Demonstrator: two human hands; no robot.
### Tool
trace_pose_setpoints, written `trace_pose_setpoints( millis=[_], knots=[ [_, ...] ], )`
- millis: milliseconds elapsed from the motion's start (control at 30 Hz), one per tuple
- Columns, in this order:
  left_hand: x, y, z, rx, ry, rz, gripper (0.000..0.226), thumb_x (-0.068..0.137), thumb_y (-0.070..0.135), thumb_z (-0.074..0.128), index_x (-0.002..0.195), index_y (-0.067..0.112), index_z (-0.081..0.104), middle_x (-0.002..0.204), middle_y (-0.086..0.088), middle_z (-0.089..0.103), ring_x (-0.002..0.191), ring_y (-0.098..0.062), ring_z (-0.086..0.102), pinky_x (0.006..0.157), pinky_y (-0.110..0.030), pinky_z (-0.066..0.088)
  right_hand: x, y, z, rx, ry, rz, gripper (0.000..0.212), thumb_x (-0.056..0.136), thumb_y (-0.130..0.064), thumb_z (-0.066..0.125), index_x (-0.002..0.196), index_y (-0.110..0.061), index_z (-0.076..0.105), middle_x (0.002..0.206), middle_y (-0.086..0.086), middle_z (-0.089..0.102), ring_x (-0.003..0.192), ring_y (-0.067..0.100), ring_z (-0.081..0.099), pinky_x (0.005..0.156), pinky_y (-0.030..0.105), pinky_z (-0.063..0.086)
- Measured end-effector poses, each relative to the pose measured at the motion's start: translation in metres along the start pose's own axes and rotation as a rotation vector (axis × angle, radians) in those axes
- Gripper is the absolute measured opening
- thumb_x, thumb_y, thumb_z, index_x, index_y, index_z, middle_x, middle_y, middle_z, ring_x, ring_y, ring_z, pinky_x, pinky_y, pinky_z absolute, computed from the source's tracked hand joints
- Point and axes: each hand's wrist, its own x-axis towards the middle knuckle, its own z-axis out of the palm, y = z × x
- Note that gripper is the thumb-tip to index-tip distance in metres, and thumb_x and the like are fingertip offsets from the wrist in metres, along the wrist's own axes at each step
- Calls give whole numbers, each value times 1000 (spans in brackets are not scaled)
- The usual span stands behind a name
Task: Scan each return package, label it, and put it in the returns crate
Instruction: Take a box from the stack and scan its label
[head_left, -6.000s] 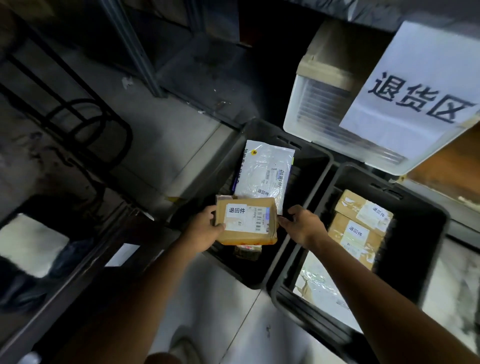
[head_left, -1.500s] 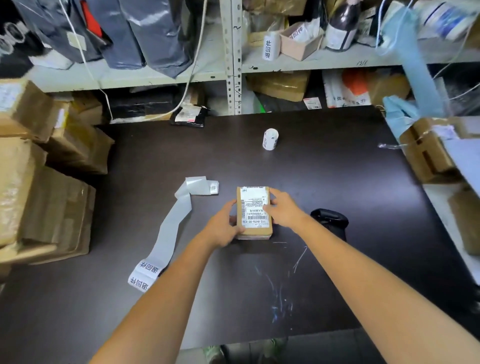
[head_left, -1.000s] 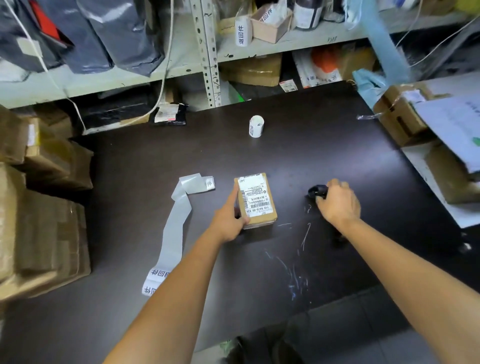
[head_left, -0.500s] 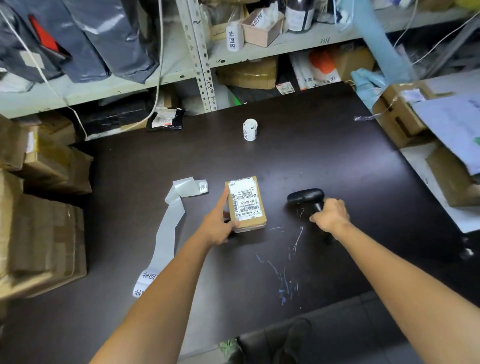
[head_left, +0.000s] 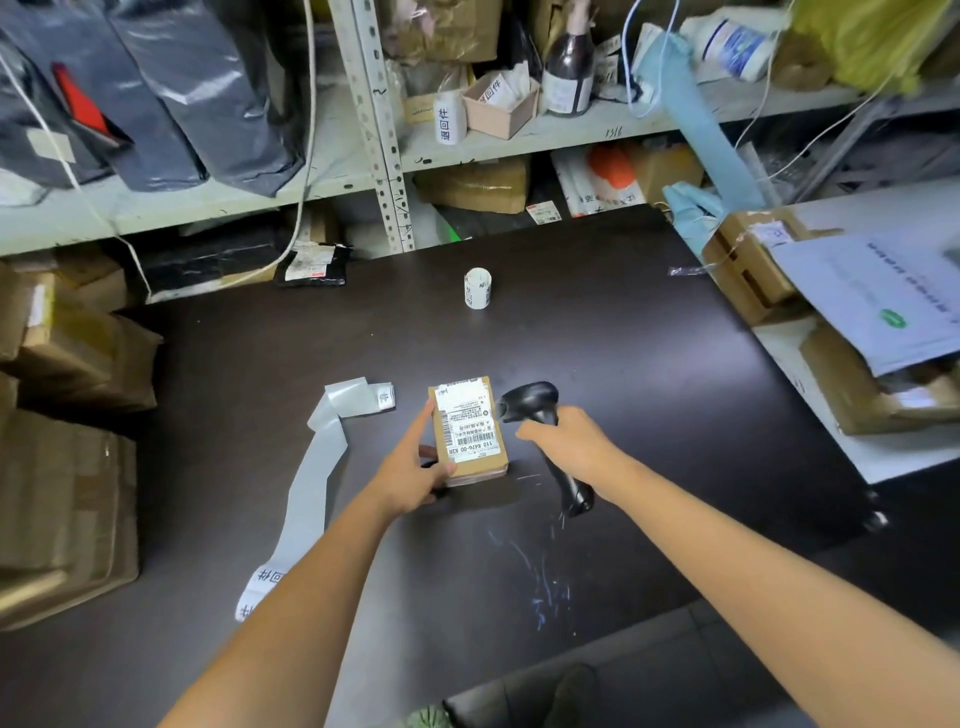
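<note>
Head view: 1 package (head_left: 467, 431) lies label-up on the table (head_left: 649, 364). Our left hand (head_left: 410, 478) braces its left edge, fingers straight. Just right of it, our right hand (head_left: 566, 447) grips the scanner (head_left: 530, 405). We judge scanning is underway; next we aim at its barcode.

Mid-handle of scanner (head_left: 527, 404) under right hand (head_left: 569, 441).

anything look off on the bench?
Minor only. A long label strip lies unrolled and kinked on the table, left of the package. Pale scratch marks scar it nearer the front edge. Package lies flat, looks intact; right hand grips the scanner.
</note>
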Motion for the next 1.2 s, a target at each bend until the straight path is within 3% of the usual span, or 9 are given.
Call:
trace_pose_setpoints(
  millis=[167,333,500,900,1067,1200],
  knots=[
    [-3,-4,2,-9,18,54,72,93,12,62,140,55,27,116,-3,57,102,-26,63,78,-42,60,-15,-13,2,-5,-20,-1,22,86,-28,63,76,-12,51,70,6,47,63,20,45,62,30,36],
    [-2,-4,1,-36,9,58,72,92,10,63,136,57,30,113,-6,58,99,-29,65,77,-46,60,-22,-20,8,-51,-7,-15,22,86,-28,63,76,-12,53,67,5,46,60,18,44,60,29,37],
    [0,-6,0,-46,6,53,74,91,10,63,136,58,31,112,-7,59,97,-30,65,77,-45,59,-28,-22,14,-74,10,-19,27,86,-27,61,68,-13,48,61,0,42,55,15,40,57,28,34],
    [0,-8,0,-62,-8,56,75,93,8,60,144,51,26,111,-7,58,100,-29,64,70,-34,57,-34,-23,20,-26,42,-13,23,85,-29,62,76,-10,52,67,6,46,62,20,43,62,31,35],
    [-1,-9,0,-48,-2,58,75,93,9,61,144,52,25,109,-4,58,100,-26,63,74,-36,57,-30,-16,18,-18,95,-24,23,87,-25,63,73,-10,52,66,7,51,61,20,48,60,30,38],
    [-1,-8,1,-32,3,69,76,94,9,60,145,52,25,110,-2,57,101,-25,62,75,-38,59,-9,18,9,98,240,47,21,87,-21,67,103,-11,59,92,10,67,85,26,65,77,38,52]
  ],
)
